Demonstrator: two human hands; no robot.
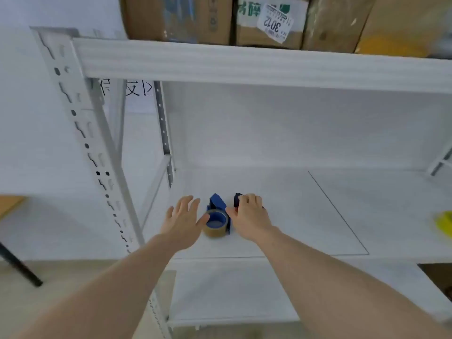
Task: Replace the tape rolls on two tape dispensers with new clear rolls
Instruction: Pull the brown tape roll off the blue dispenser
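On the white metal shelf (293, 216), the left hand (182, 220), fingers spread, reaches at nine o'clock of the blue plastic tape dispenser (219, 211) with its brown roll, likely to steady it; the right hand (248, 216) at three o'clock curls around a dark second dispenser (237, 199).

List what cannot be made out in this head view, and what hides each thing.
- Dark dispenser: mostly covered by the right hand, whose fingers curl over it; its roll is unseen.
- Yellow object: cut off by the right edge, blurred.
- Box label: small print too blurred to read.
- Blue dispenser: whether the open left hand touches its brown roll is unclear.
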